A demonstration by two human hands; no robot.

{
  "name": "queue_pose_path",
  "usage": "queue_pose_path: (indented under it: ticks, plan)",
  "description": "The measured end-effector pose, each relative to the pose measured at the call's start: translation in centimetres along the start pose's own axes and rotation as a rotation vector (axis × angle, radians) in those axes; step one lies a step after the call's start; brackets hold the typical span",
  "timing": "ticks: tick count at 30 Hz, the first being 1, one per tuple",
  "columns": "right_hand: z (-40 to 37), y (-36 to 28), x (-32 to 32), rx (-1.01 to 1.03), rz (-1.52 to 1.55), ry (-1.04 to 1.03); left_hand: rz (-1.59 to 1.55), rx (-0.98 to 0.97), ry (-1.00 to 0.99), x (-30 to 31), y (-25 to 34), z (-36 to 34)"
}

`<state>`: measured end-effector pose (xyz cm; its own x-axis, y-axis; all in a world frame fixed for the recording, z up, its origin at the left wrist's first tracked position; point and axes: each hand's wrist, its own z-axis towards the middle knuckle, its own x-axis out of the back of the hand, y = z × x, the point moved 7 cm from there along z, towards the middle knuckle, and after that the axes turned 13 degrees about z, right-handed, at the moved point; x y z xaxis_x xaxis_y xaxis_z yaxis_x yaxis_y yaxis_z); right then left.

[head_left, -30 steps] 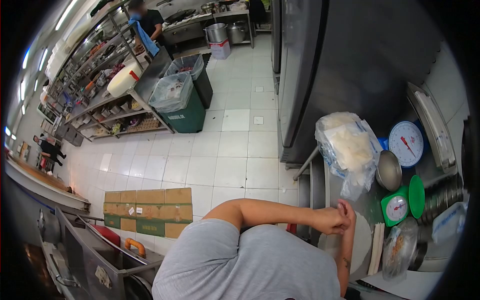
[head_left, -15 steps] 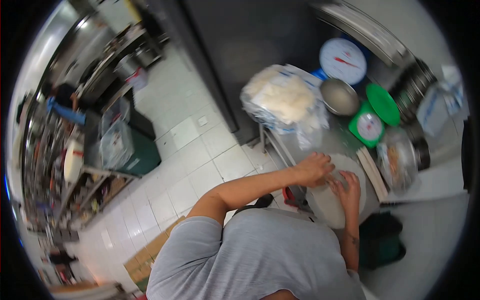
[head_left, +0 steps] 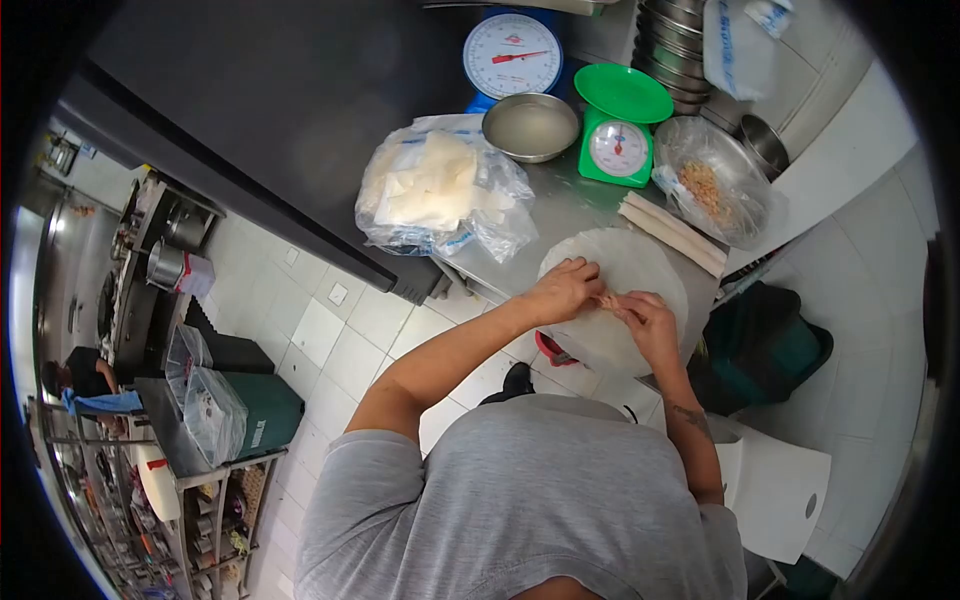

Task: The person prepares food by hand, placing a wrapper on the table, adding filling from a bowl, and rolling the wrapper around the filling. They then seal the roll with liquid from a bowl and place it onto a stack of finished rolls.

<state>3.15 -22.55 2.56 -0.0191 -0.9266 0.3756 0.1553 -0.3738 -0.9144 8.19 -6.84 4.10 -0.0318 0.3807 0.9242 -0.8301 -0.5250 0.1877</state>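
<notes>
Over a pale round board at the table's edge, my left hand and my right hand are close together. Both have bent, pinched fingers on a small light-brown piece of food between them; its exact shape is partly hidden. Two long pale rolls lie just beyond the board. To their right, a bowl lined with clear plastic holds chopped brown filling. Left of the board, a stack of pale, thin sheets rests on clear plastic.
Behind stand a metal bowl, a blue scale, a green scale and stacked metal tins. A green bin and a person are at far left. A white stool is at lower right.
The camera view has turned, shifting the table items left and bringing the white stool into view. My hands remain close together over the board, with the brown piece now more visible.
</notes>
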Motion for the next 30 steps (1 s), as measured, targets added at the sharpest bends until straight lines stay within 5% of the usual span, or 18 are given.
queue_pose_path:
  ticks: [2, 6, 9, 15, 18, 21, 30]
  plan:
    - [0.0, 0.4, -0.1, 0.021, -0.053, -0.003, 0.06, -0.039, -0.103, -2.5, -0.5, 0.0]
    - [-0.1, -3.3, 0.0, 0.131, -0.192, 0.121, -0.081, 0.034, -0.002, 0.8, -1.2, -0.5]
    - [0.2, -2.5, -1.2, 0.25, -0.303, 0.003, -0.061, -0.031, -0.06, 0.0, -1.5, -0.7]
    - [1.4, -1.7, -2.3, 0.144, -0.378, -0.046, -0.082, -0.045, -0.089, -0.5, -3.1, -0.6]
    - [1.6, -3.5, -2.0, 0.243, -0.388, 0.09, -0.083, 0.084, -0.073, 1.2, -3.4, -0.8]
    - [2.0, -1.0, -3.5, 0.177, -0.392, -0.138, -0.022, -0.009, -0.128, -0.3, -3.5, -0.7]
    - [-2.2, -0.6, 4.0, -0.02, -0.274, -0.03, -0.18, 0.096, -0.03, 2.4, -1.4, 1.3]
